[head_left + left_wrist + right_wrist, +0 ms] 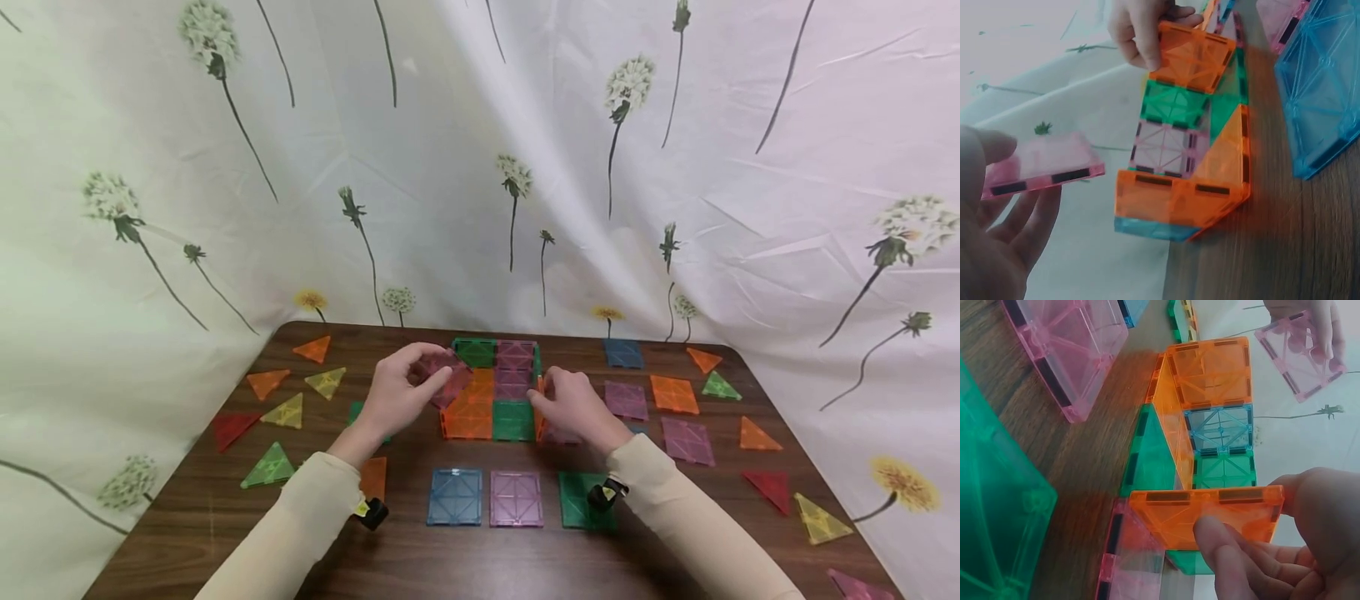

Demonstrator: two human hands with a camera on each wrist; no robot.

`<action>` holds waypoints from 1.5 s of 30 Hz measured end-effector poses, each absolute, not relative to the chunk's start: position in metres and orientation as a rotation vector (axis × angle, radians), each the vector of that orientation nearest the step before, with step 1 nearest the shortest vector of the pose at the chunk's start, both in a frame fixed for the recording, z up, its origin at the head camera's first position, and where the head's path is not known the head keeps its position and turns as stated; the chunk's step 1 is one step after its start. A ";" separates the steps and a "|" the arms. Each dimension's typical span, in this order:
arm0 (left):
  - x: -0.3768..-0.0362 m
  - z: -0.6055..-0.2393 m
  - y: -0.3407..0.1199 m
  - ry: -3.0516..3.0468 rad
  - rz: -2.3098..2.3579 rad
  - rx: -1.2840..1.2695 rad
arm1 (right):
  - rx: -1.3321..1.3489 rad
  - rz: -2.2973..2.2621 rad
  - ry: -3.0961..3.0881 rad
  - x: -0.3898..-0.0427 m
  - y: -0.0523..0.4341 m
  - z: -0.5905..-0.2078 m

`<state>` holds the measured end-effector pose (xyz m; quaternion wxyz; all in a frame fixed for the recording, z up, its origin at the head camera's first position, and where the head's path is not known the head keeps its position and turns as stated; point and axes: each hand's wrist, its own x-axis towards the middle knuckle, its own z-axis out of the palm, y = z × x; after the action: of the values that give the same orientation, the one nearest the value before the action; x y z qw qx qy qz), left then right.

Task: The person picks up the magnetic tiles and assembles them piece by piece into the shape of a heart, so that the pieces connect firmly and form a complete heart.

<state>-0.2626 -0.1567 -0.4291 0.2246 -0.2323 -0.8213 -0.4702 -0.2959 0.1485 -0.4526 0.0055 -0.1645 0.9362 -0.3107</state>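
Note:
A low build of translucent magnetic tiles (491, 387), green, pink and orange, lies at the middle of the brown table (465, 558). My left hand (435, 372) pinches a pink square tile (452, 382) in the air just left of the build; that pink tile (1041, 165) shows between thumb and fingers in the left wrist view. My right hand (543, 393) pinches an orange square tile (1210, 515) that stands on edge at the build's right side. The right wrist view shows the build (1216, 437) with an orange wall upright inside it.
Blue (454, 497), pink (516, 499) and green (581, 500) squares lie in a row near me. Triangles (270, 467) are scattered on the left. More squares (675, 393) and triangles (759, 435) lie on the right. A flower-print sheet (480, 167) hangs behind the table.

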 end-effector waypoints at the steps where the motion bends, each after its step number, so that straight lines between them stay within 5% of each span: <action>1: -0.263 -0.431 -0.155 -2.286 -1.293 -0.688 | -0.512 -0.971 2.923 -0.296 0.149 -0.453; 13: -0.270 -0.444 -0.133 -2.512 -0.881 -1.115 | -0.523 -0.982 2.888 -0.295 0.152 -0.456; 27: -0.272 -0.458 -0.129 -2.607 -0.619 -1.120 | -0.540 -0.978 2.859 -0.294 0.155 -0.458; 45: -0.275 -0.467 -0.140 -2.444 -0.963 -0.946 | -1.050 -0.547 2.703 -0.318 0.207 -0.474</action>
<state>-0.2751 -0.1396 -0.4670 0.1738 -0.3335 -0.8621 -0.3397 -0.3176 0.2069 -0.4738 0.0954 -0.3542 0.9118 -0.1845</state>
